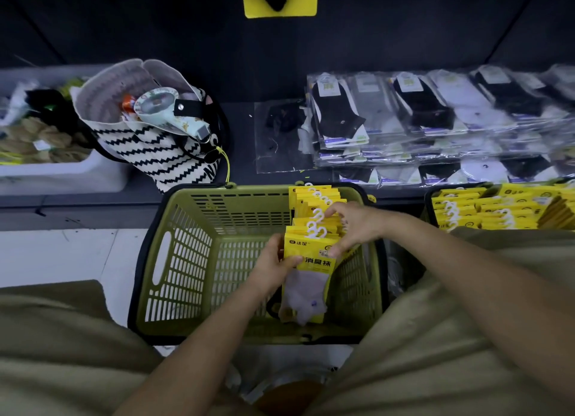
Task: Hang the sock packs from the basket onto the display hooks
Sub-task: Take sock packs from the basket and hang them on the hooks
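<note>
Basket (186, 260): matt olive plastic lattice. Sock packs (314, 223): yellow card, white plastic hooks. Far packs (435, 114): glossy clear film. Tote (149, 148): woven cloth.

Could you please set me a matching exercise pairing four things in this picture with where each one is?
Things:
1. front yellow sock pack
2. zigzag tote bag
3. clear-wrapped sock packs
4. white bin

Places:
A. at the far left edge of the view
B. stacked on the dark shelf, to the right
C. in the green basket, held by the left hand and right hand
D. just behind the basket's back left corner

Pairs: 1-C, 2-D, 3-B, 4-A.
</note>
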`<action>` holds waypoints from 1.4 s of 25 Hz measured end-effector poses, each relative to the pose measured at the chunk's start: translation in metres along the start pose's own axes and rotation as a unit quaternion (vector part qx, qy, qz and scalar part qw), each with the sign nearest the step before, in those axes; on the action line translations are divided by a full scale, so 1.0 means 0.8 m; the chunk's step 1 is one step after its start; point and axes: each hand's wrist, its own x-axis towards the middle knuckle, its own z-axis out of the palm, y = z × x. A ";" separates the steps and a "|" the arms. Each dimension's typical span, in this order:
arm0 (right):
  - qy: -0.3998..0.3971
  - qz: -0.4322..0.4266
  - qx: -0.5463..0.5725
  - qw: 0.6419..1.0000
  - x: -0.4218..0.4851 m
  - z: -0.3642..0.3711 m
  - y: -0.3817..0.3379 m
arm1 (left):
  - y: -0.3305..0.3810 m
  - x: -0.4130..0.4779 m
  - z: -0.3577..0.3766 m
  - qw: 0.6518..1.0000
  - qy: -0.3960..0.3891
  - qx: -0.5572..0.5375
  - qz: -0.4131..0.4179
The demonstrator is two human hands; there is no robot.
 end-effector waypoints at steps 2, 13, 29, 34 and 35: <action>0.026 -0.015 -0.068 0.997 0.002 0.015 0.002 | -0.003 0.002 -0.003 1.000 -0.001 0.007 -0.007; 0.018 0.021 -0.002 1.000 -0.006 0.109 0.007 | -0.040 0.002 0.003 0.995 0.029 0.080 -0.050; 0.155 0.052 0.237 0.958 0.015 0.101 -0.039 | 0.002 -0.019 -0.024 0.997 0.025 0.059 -0.037; 0.217 -0.050 0.399 0.889 0.007 0.033 -0.071 | 0.084 -0.007 -0.071 0.998 -0.010 -0.018 0.059; 0.224 -0.069 0.406 0.884 0.007 0.021 -0.078 | 0.098 -0.006 -0.077 0.997 -0.012 -0.028 0.070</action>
